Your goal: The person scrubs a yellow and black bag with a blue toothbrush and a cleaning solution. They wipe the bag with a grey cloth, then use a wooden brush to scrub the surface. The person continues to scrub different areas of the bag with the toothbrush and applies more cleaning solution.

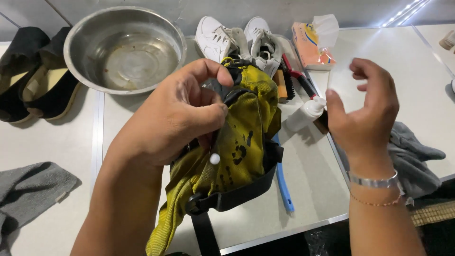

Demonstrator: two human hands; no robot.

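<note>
On the pale bench (313,189), the left hand (175,118) pinches a stained yellow bag (241,142) shut-fingered, while the right hand (362,111) hovers loosely open, empty, beside it.

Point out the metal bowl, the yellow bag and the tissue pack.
metal bowl (124,53): head view, on its bare inner wall.
yellow bag (246,137): head view, on the yellow cloth front.
tissue pack (310,45): head view, on its orange side.

Bowl (124,47) behind the bag (237,137) — sneakers (239,40) right of it, slippers (33,76) left, cloth (414,156) far right
</note>
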